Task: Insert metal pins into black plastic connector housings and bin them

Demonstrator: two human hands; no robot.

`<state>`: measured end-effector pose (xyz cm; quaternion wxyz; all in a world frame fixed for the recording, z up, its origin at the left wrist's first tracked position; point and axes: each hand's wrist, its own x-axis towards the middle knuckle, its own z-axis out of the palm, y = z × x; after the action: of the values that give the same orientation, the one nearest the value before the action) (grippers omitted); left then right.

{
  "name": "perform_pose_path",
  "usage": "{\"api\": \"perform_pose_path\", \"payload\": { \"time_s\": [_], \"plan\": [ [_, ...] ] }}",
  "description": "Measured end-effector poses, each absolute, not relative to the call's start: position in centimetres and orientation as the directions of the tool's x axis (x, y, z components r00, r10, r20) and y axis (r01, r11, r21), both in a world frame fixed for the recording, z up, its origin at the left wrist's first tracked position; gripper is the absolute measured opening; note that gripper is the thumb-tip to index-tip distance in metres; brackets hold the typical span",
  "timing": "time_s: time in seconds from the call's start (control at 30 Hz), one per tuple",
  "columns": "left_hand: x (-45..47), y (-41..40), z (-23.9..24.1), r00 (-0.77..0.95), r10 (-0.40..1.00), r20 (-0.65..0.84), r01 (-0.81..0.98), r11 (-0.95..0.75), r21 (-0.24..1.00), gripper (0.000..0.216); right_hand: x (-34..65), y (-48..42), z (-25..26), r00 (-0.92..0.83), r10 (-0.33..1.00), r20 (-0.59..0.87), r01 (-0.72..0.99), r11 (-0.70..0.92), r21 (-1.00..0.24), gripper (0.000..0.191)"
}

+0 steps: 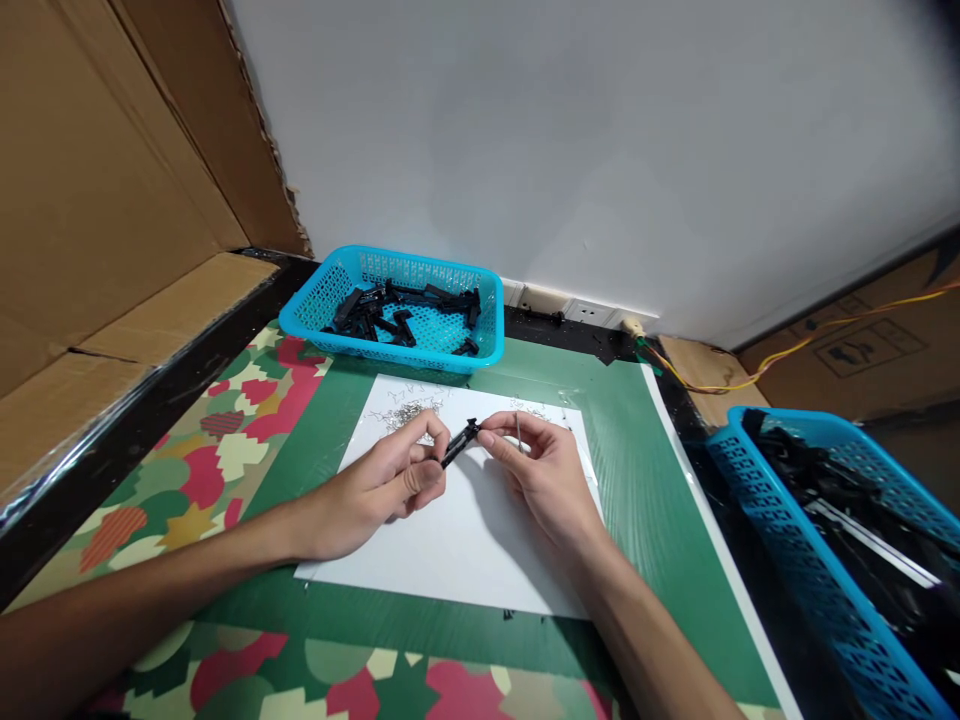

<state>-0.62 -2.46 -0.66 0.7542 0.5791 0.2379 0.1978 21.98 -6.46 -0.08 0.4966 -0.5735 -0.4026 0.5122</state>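
My left hand [390,480] rests on a white sheet [465,540] and pinches the lower end of a small black plastic part [459,444]. My right hand [541,468] is closed too: its fingertips touch the upper end of that black part and also hold a thin metal pin [518,432] that stands upright. A scatter of small metal springs or wires [405,410] lies on the sheet just beyond my left hand.
A blue basket [330,290] with several black parts stands at the back of the green mat [637,470]. A second blue basket [795,560] with black parts is at the right. Cardboard [97,220] walls the left side; yellow and orange wires [750,375] run at the back right.
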Motion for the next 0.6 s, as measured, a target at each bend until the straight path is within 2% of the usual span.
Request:
{"api": "perform_pose_path", "payload": {
  "time_s": [0.13, 0.33, 0.47, 0.6],
  "plan": [
    [-0.6, -2.5, -0.4, 0.791, 0.597, -0.137, 0.0, 0.223, 0.975, 0.029, 22.2, -6.6, 0.2, 0.163, 0.968, -0.192, -0.042, -0.187, -0.981, 0.029],
    [-0.3, -2.5, 0.3, 0.723, 0.675, -0.145, 0.148, 0.053, 0.988, 0.031, 23.2, -6.7, 1.4, 0.114, 0.989, -0.09, 0.178, -0.109, -0.978, 0.025],
    [-0.3, -2.5, 0.2, 0.678, 0.723, -0.132, 0.234, -0.043, 0.971, 0.036, 23.2, -7.0, 1.6, 0.014, 0.997, -0.073, 0.153, -0.075, -0.985, 0.038],
    [-0.3, -2.7, 0.1, 0.696, 0.713, -0.084, 0.291, -0.173, 0.941, 0.035, 22.7, -7.2, 1.4, -0.06, 0.994, -0.089, 0.117, -0.081, -0.99, 0.039]
  ]
}}
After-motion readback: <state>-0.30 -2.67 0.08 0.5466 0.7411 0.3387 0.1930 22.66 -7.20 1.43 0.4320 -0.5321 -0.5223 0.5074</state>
